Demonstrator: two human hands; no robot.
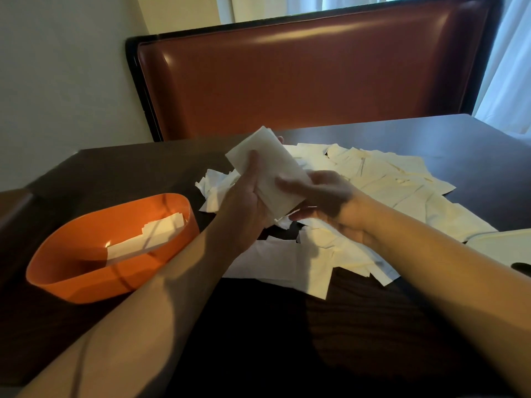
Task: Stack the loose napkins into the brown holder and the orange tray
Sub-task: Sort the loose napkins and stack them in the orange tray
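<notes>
Two hands, left (247,196) and right (324,196), each grip around one napkin stack (267,165) above one orange tray (86,271).

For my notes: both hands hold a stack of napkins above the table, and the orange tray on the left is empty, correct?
Not quite: the head view shows the orange tray already contains a few napkins. Both the left hand and right hand do hold the stack.

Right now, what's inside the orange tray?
The orange tray holds a few white napkins lying flat. Its near wall hides the near part of the floor.
</notes>
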